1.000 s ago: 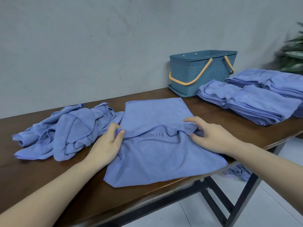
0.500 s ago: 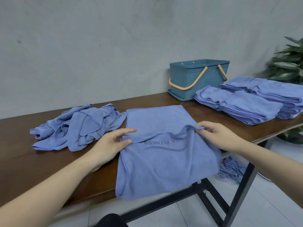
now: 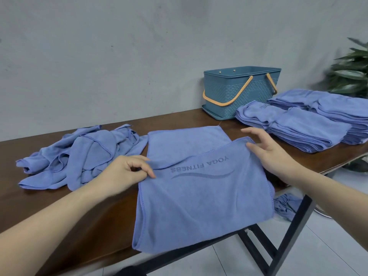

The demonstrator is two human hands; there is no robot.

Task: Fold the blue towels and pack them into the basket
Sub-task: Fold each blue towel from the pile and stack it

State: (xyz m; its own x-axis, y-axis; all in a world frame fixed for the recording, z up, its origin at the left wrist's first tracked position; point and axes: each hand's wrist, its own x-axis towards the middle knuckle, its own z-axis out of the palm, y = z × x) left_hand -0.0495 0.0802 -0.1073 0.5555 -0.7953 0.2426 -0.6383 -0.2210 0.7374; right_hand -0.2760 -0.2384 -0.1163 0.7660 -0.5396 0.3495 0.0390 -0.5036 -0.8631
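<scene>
Left hand pinches folded edge of towel, likely anchoring layer. Right hand, fingers spread and relaxed, rests at opposite corner, gripping nothing. Towel lies on table between hands. Basket beyond right hand, beside folded stacks.

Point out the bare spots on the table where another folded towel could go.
Bare wood on the table between the crumpled pile and basket, and at the near left corner. Crowded right of the basket: folded stacks fill it.
</scene>
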